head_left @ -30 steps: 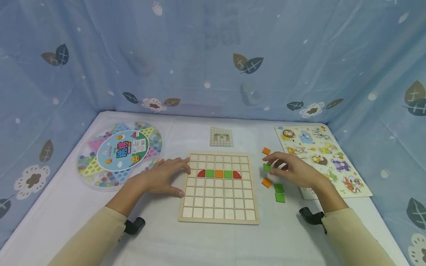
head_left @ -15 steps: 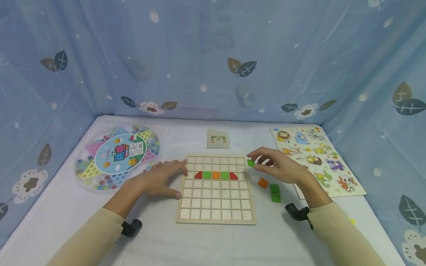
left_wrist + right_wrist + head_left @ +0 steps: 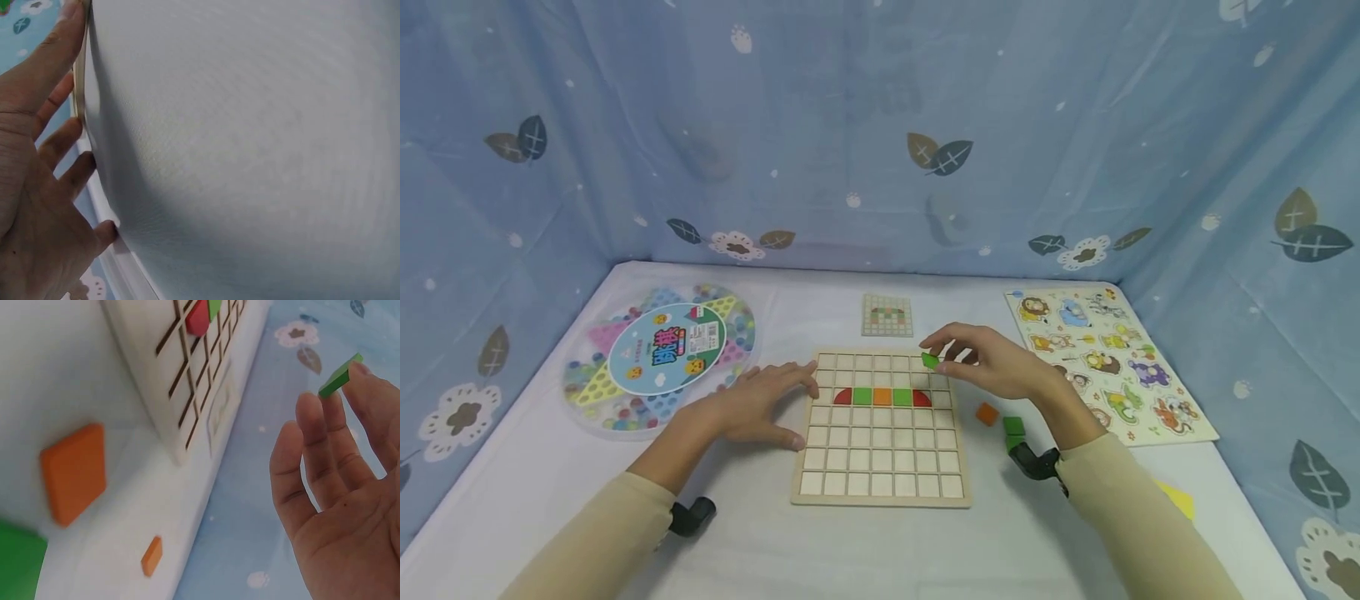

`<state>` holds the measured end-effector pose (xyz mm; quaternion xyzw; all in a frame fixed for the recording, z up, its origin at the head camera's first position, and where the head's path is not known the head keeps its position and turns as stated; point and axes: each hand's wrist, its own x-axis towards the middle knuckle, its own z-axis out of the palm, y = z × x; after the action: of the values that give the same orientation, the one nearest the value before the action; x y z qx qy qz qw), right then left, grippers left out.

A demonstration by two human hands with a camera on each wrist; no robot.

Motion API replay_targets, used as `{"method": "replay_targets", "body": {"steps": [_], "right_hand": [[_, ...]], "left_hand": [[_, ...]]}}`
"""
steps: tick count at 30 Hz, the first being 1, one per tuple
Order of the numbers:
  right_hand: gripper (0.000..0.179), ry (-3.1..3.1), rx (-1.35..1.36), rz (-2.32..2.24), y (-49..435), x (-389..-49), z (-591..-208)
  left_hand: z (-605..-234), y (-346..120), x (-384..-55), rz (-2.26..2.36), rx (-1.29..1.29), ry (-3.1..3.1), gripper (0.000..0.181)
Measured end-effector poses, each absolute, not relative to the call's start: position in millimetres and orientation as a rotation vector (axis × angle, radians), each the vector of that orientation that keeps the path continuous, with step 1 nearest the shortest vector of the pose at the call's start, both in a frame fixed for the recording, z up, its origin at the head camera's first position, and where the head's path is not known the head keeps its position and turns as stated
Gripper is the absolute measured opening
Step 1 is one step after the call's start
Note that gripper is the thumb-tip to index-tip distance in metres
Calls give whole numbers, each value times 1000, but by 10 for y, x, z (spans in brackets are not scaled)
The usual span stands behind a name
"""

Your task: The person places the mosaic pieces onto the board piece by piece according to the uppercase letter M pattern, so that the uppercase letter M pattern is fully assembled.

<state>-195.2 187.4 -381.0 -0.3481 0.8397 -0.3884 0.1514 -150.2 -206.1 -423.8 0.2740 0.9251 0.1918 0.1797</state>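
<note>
In the head view, a white-covered worktop stands before a blue curtain printed with leaves and flowers. The wooden grid board lies flat at the centre, its sides running near to far and left to right. A coloured row crosses it left to right: red quarter-round pieces at the ends, with green, orange and green squares between. The left hand rests at the board's left edge, fingers loosely spread. The right hand pinches a green tile over the board's far right corner; the tile slants, near-right to far-left. Right of the board lie an orange tile and two loose green tiles.

In the left wrist view, the left hand's thumb and some fingers meet the pale board edge; the white cloth fills the rest.

In the right wrist view, the green tile is held tilted between thumb and fingertips, apart from the board. It looks thin, flat and glossy, bright green, with straight edges. A second orange tile lies farther off on the worktop.
</note>
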Motion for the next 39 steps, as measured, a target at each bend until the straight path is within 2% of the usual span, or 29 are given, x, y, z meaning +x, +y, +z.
{"method": "replay_targets", "body": {"steps": [39], "right_hand": [[39,2192,-1136,-1186,1050,-1929,-4094]], "left_hand": [[-4262,-2059,-1522,540,765,2618,64]]}}
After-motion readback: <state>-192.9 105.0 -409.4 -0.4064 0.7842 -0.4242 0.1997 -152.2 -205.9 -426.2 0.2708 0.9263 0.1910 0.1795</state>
